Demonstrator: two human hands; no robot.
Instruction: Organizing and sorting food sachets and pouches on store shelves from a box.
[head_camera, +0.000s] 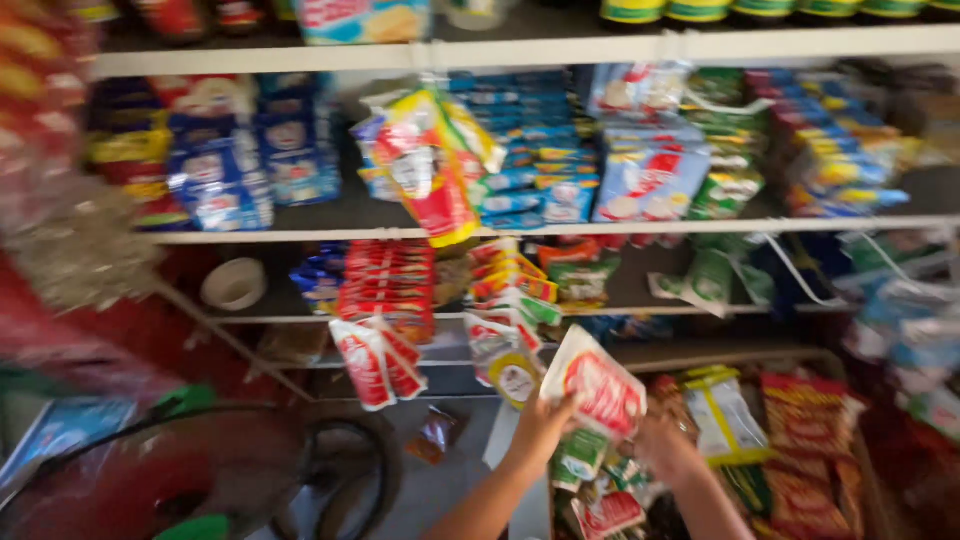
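A person's left hand (540, 425) grips a red-and-white packet (598, 392) by its lower edge, held up over a box (860, 470) of snack packets at the lower right of a shop's shelves. The right hand (665, 448) sits just beside it, below the packet's right corner; motion blur hides whether its grip is open or closed. Strips of sachets (380, 355) hang from the shelf (560, 229) edges above, and a roll of tape (233, 284) lies toward the left end of a lower shelf.
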